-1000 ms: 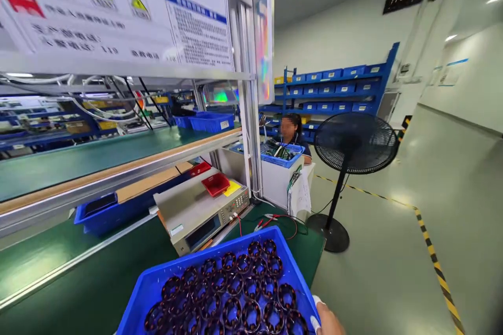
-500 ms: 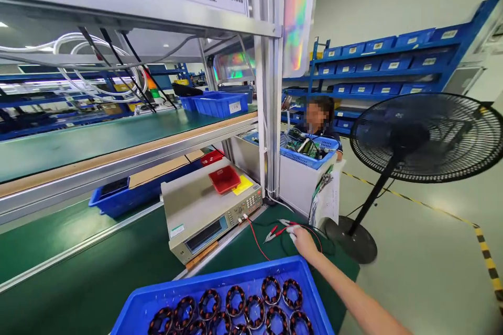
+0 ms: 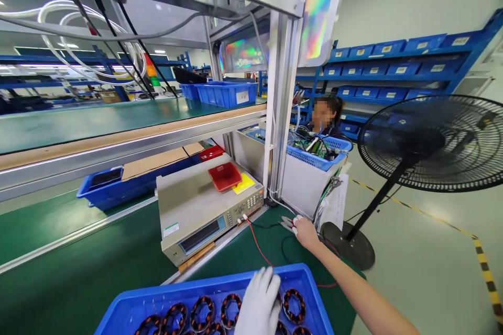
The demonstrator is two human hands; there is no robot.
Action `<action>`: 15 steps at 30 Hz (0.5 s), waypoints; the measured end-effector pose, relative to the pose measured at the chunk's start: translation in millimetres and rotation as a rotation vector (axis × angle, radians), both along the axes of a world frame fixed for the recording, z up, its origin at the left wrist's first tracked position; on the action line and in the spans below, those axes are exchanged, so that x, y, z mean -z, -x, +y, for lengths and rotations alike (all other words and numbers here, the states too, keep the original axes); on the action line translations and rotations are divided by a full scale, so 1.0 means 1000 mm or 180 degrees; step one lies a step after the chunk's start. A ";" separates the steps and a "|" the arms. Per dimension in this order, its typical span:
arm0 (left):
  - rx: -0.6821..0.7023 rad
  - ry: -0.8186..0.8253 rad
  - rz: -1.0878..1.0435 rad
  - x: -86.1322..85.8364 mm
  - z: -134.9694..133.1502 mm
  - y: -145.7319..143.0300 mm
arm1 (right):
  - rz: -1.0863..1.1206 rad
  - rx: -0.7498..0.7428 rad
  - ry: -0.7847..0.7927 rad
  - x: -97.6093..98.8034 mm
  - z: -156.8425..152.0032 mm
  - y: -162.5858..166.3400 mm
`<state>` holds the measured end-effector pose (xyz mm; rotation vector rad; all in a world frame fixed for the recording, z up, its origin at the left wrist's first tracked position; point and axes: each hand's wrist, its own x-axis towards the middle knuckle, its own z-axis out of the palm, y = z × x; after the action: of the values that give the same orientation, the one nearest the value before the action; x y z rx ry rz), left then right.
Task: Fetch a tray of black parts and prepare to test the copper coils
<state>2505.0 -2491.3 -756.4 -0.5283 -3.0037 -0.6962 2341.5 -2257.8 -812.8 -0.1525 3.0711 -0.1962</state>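
A blue tray (image 3: 173, 298) at the bottom edge holds several copper-wound stator rings (image 3: 294, 303). My left hand (image 3: 259, 301), in a white glove, lies over the rings with its fingers apart and pointing away from me. My right hand (image 3: 304, 231), with white caps on the fingertips, reaches past the tray onto the green mat. Its fingers are closed on the test clips (image 3: 286, 221). A red lead (image 3: 257, 243) runs from the clips to the grey bench tester (image 3: 204, 209).
A red bin (image 3: 225, 175) and a yellow note sit on the tester. A standing fan (image 3: 432, 141) is close on the right, beyond the bench end. A co-worker (image 3: 324, 115) sits behind a blue basket (image 3: 314, 152) of parts. A blue bin (image 3: 102, 188) lies under the shelf.
My right hand left the tray's corner, reached forward to the test clips and closed on them. My gloved left hand has come into view over the rings. The view moved closer and lower.
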 end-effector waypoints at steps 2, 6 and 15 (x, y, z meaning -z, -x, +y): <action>0.0228 0.0113 -0.0510 0.008 0.020 0.039 | -0.0078 0.0047 0.0012 0.004 0.011 0.003; 0.0324 0.0232 -0.1165 0.023 0.030 0.087 | -0.0274 -0.0108 0.0114 0.011 0.025 0.008; 0.0190 0.0027 -0.1580 0.012 0.014 0.091 | -0.0473 -0.0313 -0.0179 -0.021 0.005 0.007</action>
<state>2414.4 -2476.9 -768.6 -0.5115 -3.4566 -0.9432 2334.9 -2252.8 -791.4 -0.2724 2.9093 -0.1104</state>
